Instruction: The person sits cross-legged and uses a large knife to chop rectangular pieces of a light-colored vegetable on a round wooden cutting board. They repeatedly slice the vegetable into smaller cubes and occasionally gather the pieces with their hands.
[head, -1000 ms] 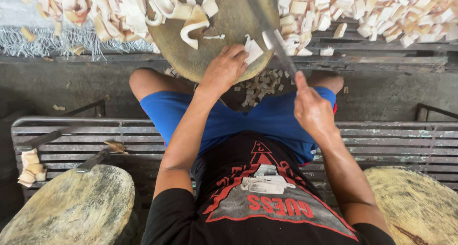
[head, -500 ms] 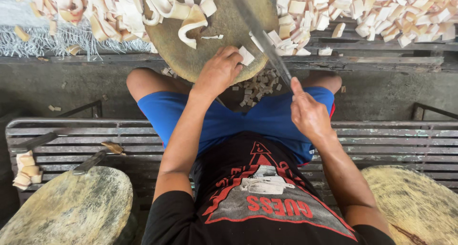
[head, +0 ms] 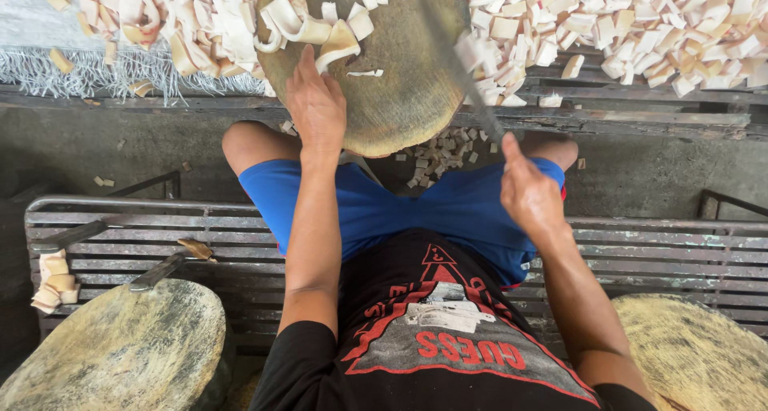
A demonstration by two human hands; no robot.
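The right hand (head: 528, 193) was closed around the handle of a long knife (head: 468, 87), blade angled over the round chopping block (head: 400, 99). The left hand (head: 316, 103) lay open, fingers spread, on the block beside pale cut strips (head: 300, 29).

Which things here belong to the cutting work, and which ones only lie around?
In use:
- left hand on the round wooden chopping block
- right hand gripping the long knife
- pale curved strips on the block
- heap of cut pieces

Lying about:
- second block
- spare knife
- small stack of pieces
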